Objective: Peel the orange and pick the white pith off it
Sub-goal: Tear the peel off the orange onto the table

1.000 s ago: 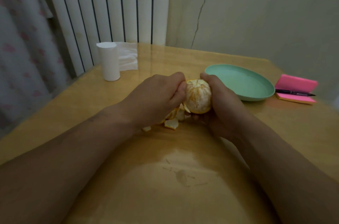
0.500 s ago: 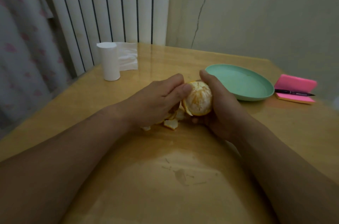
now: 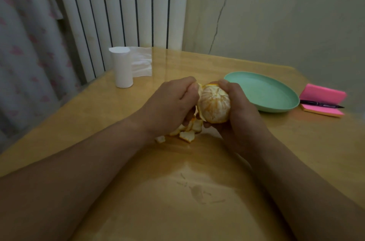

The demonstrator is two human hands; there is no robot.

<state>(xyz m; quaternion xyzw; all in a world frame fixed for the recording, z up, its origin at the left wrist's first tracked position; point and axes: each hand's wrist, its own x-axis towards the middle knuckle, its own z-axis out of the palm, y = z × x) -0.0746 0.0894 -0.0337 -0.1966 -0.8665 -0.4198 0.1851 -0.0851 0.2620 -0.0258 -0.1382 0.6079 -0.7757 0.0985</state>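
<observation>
Orange peel [image 3: 199,90] pinched in the left hand [image 3: 171,102] adjoins the orange [image 3: 214,104] gripped by the right hand [image 3: 241,116].

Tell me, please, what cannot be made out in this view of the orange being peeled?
Head view only:
- Orange far side: hidden by the right hand gripping it.
- Peel pieces: partly under the left hand.
- Whether its fingers pinch the peel flap: hidden by the hand itself.
- Pen print: too small.
</observation>
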